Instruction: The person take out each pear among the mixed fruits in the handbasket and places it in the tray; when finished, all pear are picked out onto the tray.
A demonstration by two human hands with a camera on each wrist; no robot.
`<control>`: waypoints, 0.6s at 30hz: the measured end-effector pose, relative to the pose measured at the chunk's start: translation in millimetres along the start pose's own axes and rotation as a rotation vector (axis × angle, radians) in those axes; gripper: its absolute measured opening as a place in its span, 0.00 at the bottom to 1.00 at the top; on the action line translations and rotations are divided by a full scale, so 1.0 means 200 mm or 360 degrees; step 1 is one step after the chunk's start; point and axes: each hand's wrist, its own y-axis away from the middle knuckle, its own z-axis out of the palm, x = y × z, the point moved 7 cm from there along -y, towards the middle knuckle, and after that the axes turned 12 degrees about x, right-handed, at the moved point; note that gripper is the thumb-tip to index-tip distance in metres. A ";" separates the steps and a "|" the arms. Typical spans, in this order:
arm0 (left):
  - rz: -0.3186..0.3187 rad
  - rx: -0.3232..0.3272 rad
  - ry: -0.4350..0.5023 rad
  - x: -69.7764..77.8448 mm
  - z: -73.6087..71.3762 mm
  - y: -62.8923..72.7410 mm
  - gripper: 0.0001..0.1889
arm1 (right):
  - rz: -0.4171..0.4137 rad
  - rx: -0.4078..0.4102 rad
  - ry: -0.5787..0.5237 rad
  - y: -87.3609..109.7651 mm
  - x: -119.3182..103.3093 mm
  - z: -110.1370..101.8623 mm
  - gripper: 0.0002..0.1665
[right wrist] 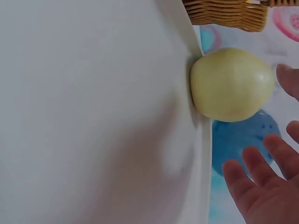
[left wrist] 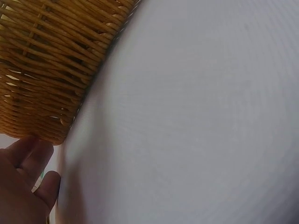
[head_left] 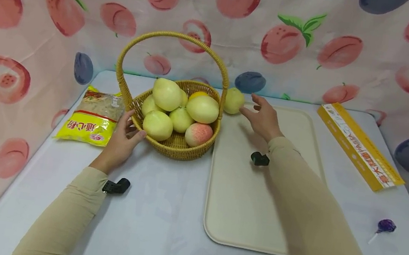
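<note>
The bench carries a lollipop at near right and a tray right of centre. Left hand: partly open, fingertips touching the left side of the basket; no closed grip shows. Basket: woven, probably slightly flexible, weighted by its pale fruit; support both sides or lift by the handle. A bag lies left of the basket, a box right of the tray. Right hand: open, empty, fingers spread, thumb just beside the loose fruit. Loose fruit: at the tray's far left corner, near the basket; whether it rests on the tray cannot be told. Expect a light, firm, smooth body, liable to roll or bruise; grasp across the widest part, thumb opposing fingers
</note>
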 end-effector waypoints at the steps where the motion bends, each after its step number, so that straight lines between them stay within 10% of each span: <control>1: -0.0001 -0.0001 -0.0001 0.00 0.00 0.00 0.42 | -0.0007 -0.0002 -0.0014 0.01 0.00 -0.01 0.44; 18: 0.0000 -0.0032 0.0023 0.00 0.01 0.00 0.40 | -0.0281 -0.0064 -0.0215 0.26 -0.27 -0.09 0.43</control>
